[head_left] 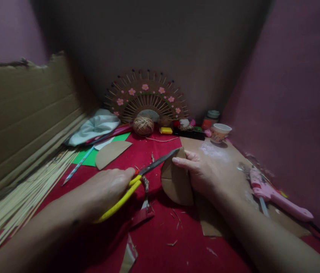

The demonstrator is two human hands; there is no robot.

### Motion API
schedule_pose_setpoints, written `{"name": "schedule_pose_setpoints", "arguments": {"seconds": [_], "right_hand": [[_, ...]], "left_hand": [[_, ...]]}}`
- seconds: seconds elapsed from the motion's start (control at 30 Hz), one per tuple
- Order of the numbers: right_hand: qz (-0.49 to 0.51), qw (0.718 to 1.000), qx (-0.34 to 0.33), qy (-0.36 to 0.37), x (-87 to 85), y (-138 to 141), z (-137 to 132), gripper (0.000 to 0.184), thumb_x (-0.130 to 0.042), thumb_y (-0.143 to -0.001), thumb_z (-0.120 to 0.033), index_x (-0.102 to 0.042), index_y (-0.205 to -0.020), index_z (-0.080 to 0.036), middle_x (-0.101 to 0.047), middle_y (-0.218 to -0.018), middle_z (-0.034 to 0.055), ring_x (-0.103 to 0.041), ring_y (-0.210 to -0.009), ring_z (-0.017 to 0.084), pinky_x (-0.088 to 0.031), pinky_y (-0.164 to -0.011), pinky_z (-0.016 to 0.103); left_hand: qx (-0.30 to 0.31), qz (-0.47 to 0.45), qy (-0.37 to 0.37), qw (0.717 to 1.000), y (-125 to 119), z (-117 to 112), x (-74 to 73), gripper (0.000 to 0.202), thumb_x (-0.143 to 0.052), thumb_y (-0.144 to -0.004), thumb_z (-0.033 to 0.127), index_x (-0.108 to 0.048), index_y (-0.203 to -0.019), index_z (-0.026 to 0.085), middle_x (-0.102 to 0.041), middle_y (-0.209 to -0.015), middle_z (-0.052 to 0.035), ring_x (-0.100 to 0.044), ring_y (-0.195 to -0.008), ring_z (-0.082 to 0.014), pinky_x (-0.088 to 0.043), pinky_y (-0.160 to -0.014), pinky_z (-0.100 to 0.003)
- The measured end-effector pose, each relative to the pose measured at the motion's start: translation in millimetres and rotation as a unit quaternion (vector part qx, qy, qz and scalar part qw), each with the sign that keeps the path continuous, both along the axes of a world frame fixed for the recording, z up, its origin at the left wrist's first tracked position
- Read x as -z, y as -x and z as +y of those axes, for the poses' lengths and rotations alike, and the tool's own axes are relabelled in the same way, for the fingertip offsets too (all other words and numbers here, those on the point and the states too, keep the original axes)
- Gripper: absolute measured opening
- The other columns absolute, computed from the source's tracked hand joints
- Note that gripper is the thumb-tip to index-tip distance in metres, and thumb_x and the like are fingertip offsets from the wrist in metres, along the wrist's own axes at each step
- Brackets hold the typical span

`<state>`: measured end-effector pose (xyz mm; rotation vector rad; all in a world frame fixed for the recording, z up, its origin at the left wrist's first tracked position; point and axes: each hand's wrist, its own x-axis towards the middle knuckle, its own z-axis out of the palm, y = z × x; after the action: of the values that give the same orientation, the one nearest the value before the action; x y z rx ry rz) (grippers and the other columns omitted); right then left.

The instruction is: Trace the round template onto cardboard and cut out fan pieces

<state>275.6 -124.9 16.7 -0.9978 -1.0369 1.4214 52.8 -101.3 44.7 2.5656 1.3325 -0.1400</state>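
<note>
My left hand [113,189] is closed around the yellow handles of a pair of scissors [122,200]. Their dark blades point up and right, and the tips meet the upper edge of a half-round cardboard piece [178,180]. My right hand [201,170] pinches that piece along its straight right side, thumb in front and fingers behind. A curled cardboard strip [146,189] hangs below the blades. A second half-round cardboard piece [111,153] lies farther back on the left, partly over green paper [87,157].
Thin sticks [32,193] and a striped pencil [78,165] lie on the left. A twine ball [143,125] sits before a flowered stick fan [147,93]. On the right are a paper cup [220,133] and a pink glue gun [279,199]. Scraps litter the red cloth [174,242].
</note>
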Motion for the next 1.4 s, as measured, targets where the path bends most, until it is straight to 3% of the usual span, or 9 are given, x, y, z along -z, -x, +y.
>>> {"name": "schedule_pose_setpoints", "arguments": {"seconds": [0.17,0.4,0.6,0.8,1.0,1.4], "right_hand": [[0.027,0.999,-0.045,0.001,5.7,-1,0,0.014,-0.066,-0.066,-0.025,-0.062,-0.078,-0.019,-0.065,-0.07,-0.0002,-0.057,-0.059,0.013,-0.042,-0.066,0.029],[0.026,0.998,-0.057,0.013,7.0,-2,1,0.015,-0.067,-0.066,-0.025,-0.062,-0.078,-0.02,-0.065,-0.072,0.0009,-0.058,-0.062,0.014,-0.043,-0.065,0.029],[0.01,0.998,-0.069,0.004,9.8,-2,2,0.021,-0.069,-0.065,-0.028,-0.064,-0.083,-0.019,-0.066,-0.073,0.0019,-0.059,-0.063,0.015,-0.044,-0.064,0.029],[0.004,1.0,-0.027,0.012,1.3,-1,-1,0.014,-0.063,-0.069,-0.029,-0.063,-0.079,-0.019,-0.066,-0.072,0.002,-0.057,-0.06,0.014,-0.041,-0.06,0.027],[-0.012,0.999,-0.035,-0.013,-4.3,0,-2,0.008,-0.057,-0.07,-0.024,-0.061,-0.076,-0.02,-0.066,-0.071,0.0022,-0.057,-0.062,0.016,-0.042,-0.065,0.03],[0.015,0.998,-0.068,-0.007,9.0,-3,3,0.013,-0.061,-0.07,-0.025,-0.063,-0.082,-0.018,-0.066,-0.071,0.0014,-0.057,-0.061,0.013,-0.041,-0.06,0.026]], "left_hand": [[-0.011,-0.042,0.05,0.998,-4,-5,-2.2,0.02,-0.038,-0.079,0.033,-0.054,-0.081,0.022,-0.065,-0.081,-0.0071,-0.062,-0.074,-0.0222,-0.04,-0.062,-0.032],[-0.011,-0.002,-0.018,1.0,0,3,12.0,0.019,-0.036,-0.079,0.031,-0.052,-0.078,0.021,-0.065,-0.075,-0.0078,-0.06,-0.066,-0.0211,-0.037,-0.056,-0.03],[0.001,-0.002,-0.028,1.0,0,3,6.6,0.016,-0.037,-0.078,0.029,-0.051,-0.079,0.022,-0.064,-0.075,-0.0074,-0.06,-0.066,-0.0227,-0.037,-0.055,-0.031],[-0.049,-0.041,-0.022,0.998,0,-3,-1.4,0.018,-0.036,-0.079,0.036,-0.044,-0.072,0.022,-0.06,-0.069,-0.0051,-0.055,-0.061,-0.0196,-0.034,-0.053,-0.03],[-0.026,-0.022,-0.007,0.999,-4,-6,-1.0,0.021,-0.035,-0.08,0.04,-0.045,-0.074,0.022,-0.061,-0.075,-0.0065,-0.056,-0.064,-0.0212,-0.035,-0.054,-0.031],[-0.002,-0.013,0.006,1.0,-9,-8,2.6,0.019,-0.033,-0.082,0.037,-0.043,-0.078,0.021,-0.06,-0.083,-0.0082,-0.058,-0.071,-0.0229,-0.039,-0.061,-0.034]]}}
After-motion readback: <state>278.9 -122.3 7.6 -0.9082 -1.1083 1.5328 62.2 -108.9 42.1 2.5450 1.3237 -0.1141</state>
